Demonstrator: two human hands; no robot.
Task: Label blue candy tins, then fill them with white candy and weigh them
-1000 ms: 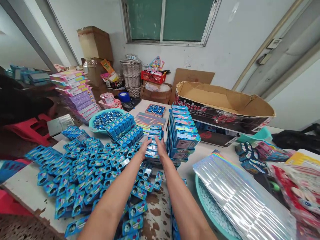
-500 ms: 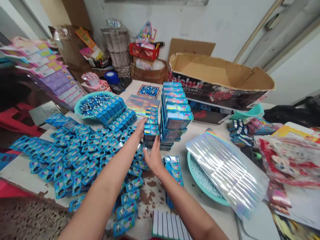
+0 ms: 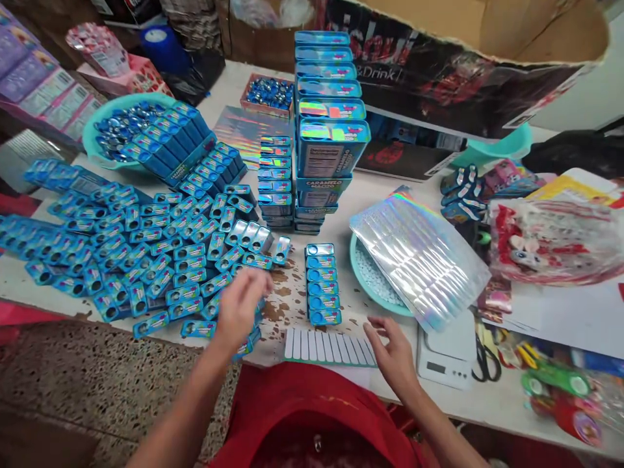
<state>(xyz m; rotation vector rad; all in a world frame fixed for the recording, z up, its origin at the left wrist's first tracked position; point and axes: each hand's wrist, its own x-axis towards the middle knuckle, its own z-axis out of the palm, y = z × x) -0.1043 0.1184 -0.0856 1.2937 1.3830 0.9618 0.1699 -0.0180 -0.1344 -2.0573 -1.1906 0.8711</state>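
Note:
My left hand hovers over the near right edge of a spread of small blue tins. Motion blurs its curled fingers, so I cannot make out whether anything is in them. My right hand is open, thumb and fingers apart, beside the right end of a strip sheet of white labels. Just beyond that sheet stands a short row of blue tins. Farther back rise a tall stack of larger blue tins and a lower stack of small tins, both apart from my hands.
At right, a shiny silver sticker sheet lies over a turquoise bowl of white pellets. Nearby are a white scale and black scissors. Another turquoise bowl holds blue-silver pieces. A large cardboard box stands behind.
Both hands have left the stack of small tins and come back toward me, the left over the loose tins, the right beside the label sheet. My view has tilted down.

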